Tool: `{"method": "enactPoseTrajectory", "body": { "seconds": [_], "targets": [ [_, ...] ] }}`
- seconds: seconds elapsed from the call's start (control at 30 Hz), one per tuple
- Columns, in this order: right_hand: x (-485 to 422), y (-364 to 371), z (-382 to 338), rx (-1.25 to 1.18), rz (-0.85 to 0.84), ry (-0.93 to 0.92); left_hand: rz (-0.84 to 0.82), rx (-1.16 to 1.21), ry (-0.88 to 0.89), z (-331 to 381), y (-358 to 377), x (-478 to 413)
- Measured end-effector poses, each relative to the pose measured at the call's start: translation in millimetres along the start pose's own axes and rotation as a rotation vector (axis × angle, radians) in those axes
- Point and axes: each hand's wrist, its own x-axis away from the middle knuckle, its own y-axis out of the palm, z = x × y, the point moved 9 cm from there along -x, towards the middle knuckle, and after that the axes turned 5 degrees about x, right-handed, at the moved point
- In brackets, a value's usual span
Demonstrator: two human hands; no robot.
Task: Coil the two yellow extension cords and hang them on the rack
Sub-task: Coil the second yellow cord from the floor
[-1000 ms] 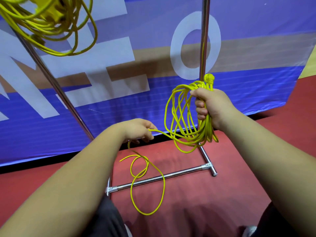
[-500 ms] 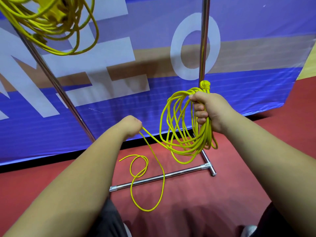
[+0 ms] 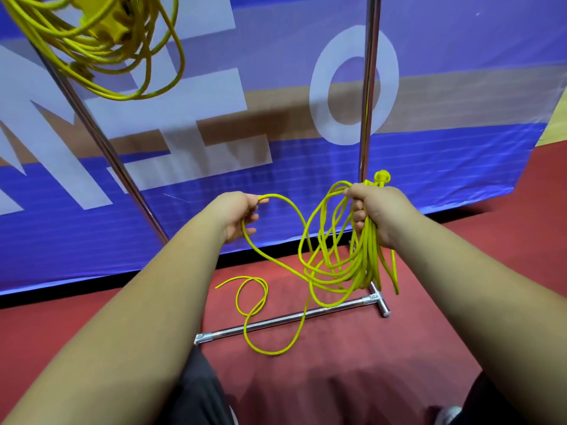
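Yellow extension cord point(image 3: 337, 271) hangs in a bunch of loose loops from the right hand point(image 3: 372, 210), whose fingers are curled tight round the top of the bundle. Its plug point(image 3: 381, 177) pokes up just above the fist, too blurred to show its shape. One strand rises from the loops to the left hand point(image 3: 237, 214), which grips it between the thumb and curled fingers; the palm is turned away, so how many fingers close on it cannot be seen.

The cord's tail point(image 3: 260, 320) lies on the red floor point(image 3: 337, 378), crossing the low base bar of the rack point(image 3: 366, 102) in a wide loop and a smaller curl. The hanging loops hide the foot of the rack's right upright, and both uprights are cut off by the top edge.

At the upper left corner the second cord point(image 3: 101, 47) hangs in coils beside the slanted left upright; whatever carries it is out of view, and a yellow block sits half buried among its strands.

Behind the rack stands a blue banner point(image 3: 445, 148) with large pale letters, only partly visible. Dark trousers point(image 3: 199, 388) and part of a shoe point(image 3: 449, 415) show at the bottom edge.
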Motion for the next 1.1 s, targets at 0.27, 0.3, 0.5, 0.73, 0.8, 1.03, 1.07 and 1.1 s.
{"method": "enactPoseTrajectory", "body": {
  "seconds": [0.27,0.3,0.5,0.73,0.8,1.03,1.07,1.1],
  "targets": [
    [-8,-19,13,-0.004,0.135,0.049,-0.008,0.153,0.144,19,11,12],
    [-8,-18,14,-0.005,0.141,0.053,0.045,0.129,0.178,22,6,13],
    [-8,-23,17,-0.053,0.206,0.055,0.060,-0.002,0.075,11,-6,11],
    [-1,-33,16,-0.061,0.291,0.022,0.005,-0.184,0.048,12,-14,24],
    [3,-33,15,-0.077,0.266,0.029,-0.045,-0.204,0.139,23,-7,34],
    [3,-28,17,-0.018,0.284,0.012,-0.625,-0.499,0.444,36,36,86],
    [1,-24,17,0.044,0.264,-0.007,-0.672,-0.477,0.452,38,40,91],
    [1,-20,17,0.088,0.225,-0.017,-0.703,-0.446,0.463,40,44,95]
  ]
}}
